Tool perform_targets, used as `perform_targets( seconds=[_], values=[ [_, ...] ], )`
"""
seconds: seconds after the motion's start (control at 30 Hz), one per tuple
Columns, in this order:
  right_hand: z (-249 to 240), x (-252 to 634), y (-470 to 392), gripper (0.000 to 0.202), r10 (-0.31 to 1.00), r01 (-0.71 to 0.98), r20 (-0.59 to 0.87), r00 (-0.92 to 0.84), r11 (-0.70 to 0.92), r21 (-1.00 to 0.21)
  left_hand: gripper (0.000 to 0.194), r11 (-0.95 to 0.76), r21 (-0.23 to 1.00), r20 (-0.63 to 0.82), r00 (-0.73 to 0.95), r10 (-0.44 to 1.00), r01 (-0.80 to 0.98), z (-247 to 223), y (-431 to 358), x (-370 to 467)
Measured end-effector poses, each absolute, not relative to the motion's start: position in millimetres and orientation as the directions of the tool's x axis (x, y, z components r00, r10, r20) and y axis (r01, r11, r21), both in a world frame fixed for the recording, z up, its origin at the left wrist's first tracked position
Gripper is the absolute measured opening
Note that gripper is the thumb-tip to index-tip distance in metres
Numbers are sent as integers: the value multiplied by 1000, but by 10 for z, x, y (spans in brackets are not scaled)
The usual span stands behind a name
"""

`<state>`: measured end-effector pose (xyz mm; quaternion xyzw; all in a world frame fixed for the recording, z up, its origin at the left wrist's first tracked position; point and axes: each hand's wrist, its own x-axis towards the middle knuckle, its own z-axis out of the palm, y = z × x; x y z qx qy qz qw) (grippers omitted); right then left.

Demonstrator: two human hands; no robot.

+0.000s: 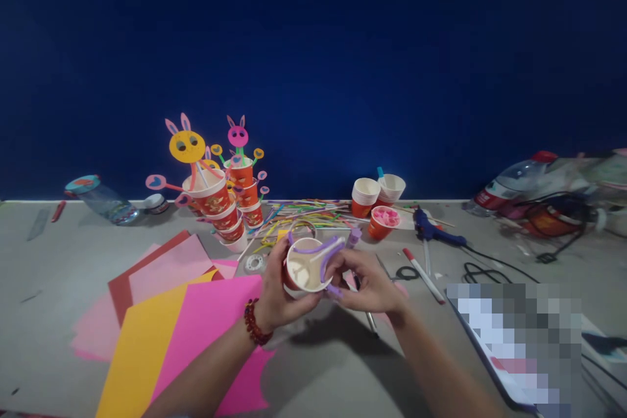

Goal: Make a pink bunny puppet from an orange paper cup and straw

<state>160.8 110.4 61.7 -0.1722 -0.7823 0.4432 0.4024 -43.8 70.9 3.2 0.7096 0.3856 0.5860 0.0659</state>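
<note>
My left hand (pixel 277 297) is wrapped round a paper cup (pixel 300 274), whose open mouth faces me. Purple pipe cleaners (pixel 321 249) bend across its rim, and a white stick lies among them inside. The fingers of my right hand (pixel 367 281) pinch a purple pipe cleaner at the cup's right rim. Behind the cup, a roll of tape (pixel 304 228) is partly hidden. Under my left forearm lie pink paper (pixel 210 320) and yellow paper (pixel 142 339).
Stacked cups with a yellow rabbit face (pixel 187 146) stand at the back left. Loose pipe cleaners (pixel 308 214) lie along the wall. Farther right are a cup of pink pieces (pixel 385 222), a blue glue gun (pixel 434 230) with its cord, a marker (pixel 424 275) and a bottle (pixel 512 183).
</note>
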Motion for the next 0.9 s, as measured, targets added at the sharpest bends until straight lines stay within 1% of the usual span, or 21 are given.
perform_targets(
  seconds=[0.17,0.27,0.4,0.53,0.67,0.77,0.9],
  values=[
    [566,1641,1159,16,742,-128,403,-536,400,-907,86,-635,701,680,-36,732,325,32,712,-369],
    [520,1637,1203,27,776,-162,343,-529,305,-938,94,-568,765,617,-93,781,305,58,713,-339],
    [466,1605,1258,44,826,-159,260,-500,207,-965,102,-465,837,519,-148,842,289,93,721,-321],
    [442,1571,1296,45,849,-158,233,-474,178,-971,102,-444,858,492,-168,854,259,116,734,-316],
    [437,1560,1310,47,816,-183,219,-535,141,-973,99,-438,863,483,-154,862,251,137,733,-317],
    [451,1558,1305,51,801,-167,232,-551,166,-972,97,-414,871,458,-131,879,266,137,722,-324],
    [472,1552,1299,53,802,-148,238,-547,187,-971,96,-427,858,474,-118,873,286,131,711,-329]
  ],
)
